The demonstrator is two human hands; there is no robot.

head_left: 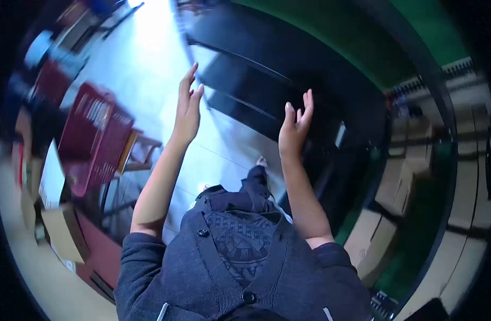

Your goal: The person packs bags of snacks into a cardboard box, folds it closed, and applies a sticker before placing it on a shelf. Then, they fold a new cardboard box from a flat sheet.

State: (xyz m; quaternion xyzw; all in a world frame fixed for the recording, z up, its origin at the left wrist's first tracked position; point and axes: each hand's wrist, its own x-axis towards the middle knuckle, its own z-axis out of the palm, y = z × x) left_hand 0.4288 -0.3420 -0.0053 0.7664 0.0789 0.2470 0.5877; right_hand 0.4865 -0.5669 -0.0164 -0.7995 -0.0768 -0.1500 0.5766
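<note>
My left hand (188, 109) is raised in front of me with its fingers pointing forward and the thumb apart. It holds nothing. Level with it on the other side, my right hand (297, 125) is also lifted, its fingers stretched and the thumb separate, with nothing in it. A wide gap lies between the two hands, and neither touches anything. Behind them, a dark cabinet or shelf unit (245, 80) runs along the right side, nearest to my right hand. Below my hands, one of my feet (262, 161) shows on the pale tiled floor (213, 156).
To the left stand a dark red plastic crate or chair (90, 134) and a wooden stool (140, 150). An open cardboard box (66, 232) sits nearer on that side. On the right, several cardboard boxes (398, 184) rest on shelving against a green wall (341, 32).
</note>
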